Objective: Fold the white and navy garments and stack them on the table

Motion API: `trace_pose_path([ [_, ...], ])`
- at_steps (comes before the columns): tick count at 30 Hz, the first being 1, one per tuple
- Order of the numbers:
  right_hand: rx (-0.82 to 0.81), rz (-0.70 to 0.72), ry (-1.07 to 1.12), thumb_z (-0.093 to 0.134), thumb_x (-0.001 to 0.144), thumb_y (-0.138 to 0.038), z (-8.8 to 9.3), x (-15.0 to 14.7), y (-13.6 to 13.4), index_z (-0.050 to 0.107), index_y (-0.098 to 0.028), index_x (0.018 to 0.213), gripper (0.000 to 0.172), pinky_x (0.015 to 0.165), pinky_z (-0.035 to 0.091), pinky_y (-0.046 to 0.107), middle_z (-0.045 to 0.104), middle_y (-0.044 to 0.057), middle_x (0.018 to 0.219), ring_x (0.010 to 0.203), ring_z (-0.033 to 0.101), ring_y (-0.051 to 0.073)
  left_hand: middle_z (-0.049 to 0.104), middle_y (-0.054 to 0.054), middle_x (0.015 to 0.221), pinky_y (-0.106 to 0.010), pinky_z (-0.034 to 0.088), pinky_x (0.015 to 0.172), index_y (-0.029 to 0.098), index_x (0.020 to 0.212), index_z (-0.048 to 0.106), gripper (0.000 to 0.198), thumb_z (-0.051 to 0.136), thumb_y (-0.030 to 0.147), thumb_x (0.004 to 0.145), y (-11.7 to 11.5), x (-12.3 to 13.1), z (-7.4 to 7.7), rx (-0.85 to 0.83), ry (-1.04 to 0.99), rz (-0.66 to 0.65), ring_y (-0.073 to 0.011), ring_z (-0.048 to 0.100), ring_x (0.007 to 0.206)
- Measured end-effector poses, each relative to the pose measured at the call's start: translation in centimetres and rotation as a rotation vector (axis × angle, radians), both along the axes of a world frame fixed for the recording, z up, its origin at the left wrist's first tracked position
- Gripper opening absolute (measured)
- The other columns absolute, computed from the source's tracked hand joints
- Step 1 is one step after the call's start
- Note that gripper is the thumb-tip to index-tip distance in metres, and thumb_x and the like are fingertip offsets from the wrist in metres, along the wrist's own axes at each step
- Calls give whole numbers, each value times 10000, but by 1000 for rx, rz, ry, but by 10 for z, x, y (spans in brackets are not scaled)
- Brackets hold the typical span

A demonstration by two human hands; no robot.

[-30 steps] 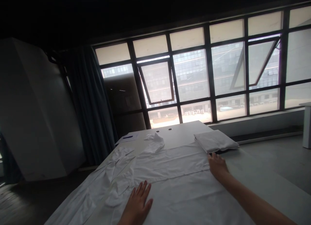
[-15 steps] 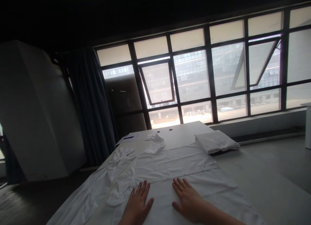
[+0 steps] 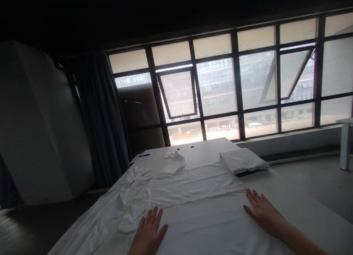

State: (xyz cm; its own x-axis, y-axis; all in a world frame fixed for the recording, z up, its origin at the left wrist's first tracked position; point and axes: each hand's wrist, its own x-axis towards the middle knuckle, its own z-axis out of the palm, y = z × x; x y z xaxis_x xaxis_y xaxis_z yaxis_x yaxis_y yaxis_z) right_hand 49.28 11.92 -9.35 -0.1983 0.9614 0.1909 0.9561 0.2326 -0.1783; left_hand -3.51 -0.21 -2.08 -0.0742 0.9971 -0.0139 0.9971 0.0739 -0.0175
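The left hand (image 3: 148, 231) and the right hand (image 3: 263, 214) lie open and flat on a big white sheet (image 3: 198, 225), well apart. The sheet covers most of a long table (image 3: 204, 148). Up past the sheet sit a folded white cloth (image 3: 242, 160), a paper (image 3: 136, 159), and a blue pen (image 3: 144, 155).

A large cloth (image 3: 193, 218) covers the near part of a long table (image 3: 204, 148). A folded cloth (image 3: 242, 160) lies far right on the table, paper (image 3: 143, 156) far left, and windows (image 3: 217, 86) stand beyond.
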Motion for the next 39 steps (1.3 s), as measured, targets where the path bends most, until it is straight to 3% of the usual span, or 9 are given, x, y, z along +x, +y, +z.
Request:
trace_pose_path([
  [3, 156, -2, -14, 445, 925, -586, 3, -15, -8, 511, -110, 1478, 733, 1240, 108, 618, 345, 150, 1607, 1525, 183, 395, 293, -94, 1634, -551, 226, 1229, 191, 1554, 388, 714, 337, 620, 985, -4, 7, 5, 27, 26, -3, -323, 245, 1521],
  [5, 192, 110, 18, 454, 941, -458, 11, -40, -23, 467, -126, 1510, 659, 1250, 109, 592, 288, 126, 1634, 1536, 157, 364, 281, -71, 1638, -531, 231, 1237, 226, 1560, 380, 691, 369, 609, 985, -3, 19, 5, 22, -6, -127, -312, 254, 1520],
  [9, -33, 483, 116, 441, 974, -452, 34, -89, -57, 273, -252, 1594, 673, 1260, 141, 546, 192, 40, 1669, 1546, 135, 316, 164, -22, 1655, -544, 197, 1250, 327, 1591, 275, 782, 374, 751, 941, 3, 46, -3, -66, -114, -398, -320, 195, 1532],
  [12, -185, 581, 167, 450, 972, -576, 44, -98, -68, 231, -315, 1593, 709, 1257, 102, 571, 176, 32, 1670, 1544, 121, 332, 102, -3, 1655, -565, 171, 1251, 356, 1595, 228, 802, 343, 790, 930, 5, 51, -7, -100, -147, -430, -326, 145, 1539],
  [21, -108, 197, 28, 309, 945, -741, 19, -31, -20, 336, -249, 1569, 796, 1243, 143, 566, 253, 75, 1649, 1530, 200, 332, 158, 5, 1662, -519, 143, 1260, 328, 1580, 276, 740, 297, 742, 967, -1, -6, -1, -42, -96, -141, -291, 137, 1546],
  [25, -39, 19, -26, 346, 951, -666, 12, -10, -6, 441, -207, 1530, 745, 1219, 192, 600, 355, 100, 1614, 1513, 246, 362, 207, -25, 1661, -476, 156, 1257, 262, 1581, 301, 783, 282, 737, 959, -6, -27, 5, -26, -23, -25, -275, 167, 1545],
  [31, 193, 3, -77, 398, 940, -353, 13, -29, -15, 545, -258, 1460, 549, 1207, 162, 628, 411, 65, 1598, 1513, 259, 360, 307, -124, 1636, -538, 252, 1197, 211, 1547, 405, 748, 389, 624, 924, -17, -34, 4, -38, 99, 175, -344, 296, 1503],
  [36, 9, -13, 16, 379, 933, -672, 2, -58, -31, 446, -372, 1513, 656, 1132, 96, 783, 339, 45, 1628, 1500, 255, 427, 122, -79, 1689, -765, 203, 1086, 329, 1588, 249, 838, 312, 767, 876, -19, -21, -7, -154, -7, 220, -437, 109, 1531],
  [39, -20, 15, 35, 364, 903, -767, 0, -61, -30, 432, -365, 1521, 741, 1151, 40, 762, 311, 55, 1638, 1508, 224, 431, 39, -84, 1695, -794, 127, 1078, 330, 1597, 194, 870, 267, 806, 872, -17, -18, -9, -128, 3, 227, -428, 7, 1538],
])
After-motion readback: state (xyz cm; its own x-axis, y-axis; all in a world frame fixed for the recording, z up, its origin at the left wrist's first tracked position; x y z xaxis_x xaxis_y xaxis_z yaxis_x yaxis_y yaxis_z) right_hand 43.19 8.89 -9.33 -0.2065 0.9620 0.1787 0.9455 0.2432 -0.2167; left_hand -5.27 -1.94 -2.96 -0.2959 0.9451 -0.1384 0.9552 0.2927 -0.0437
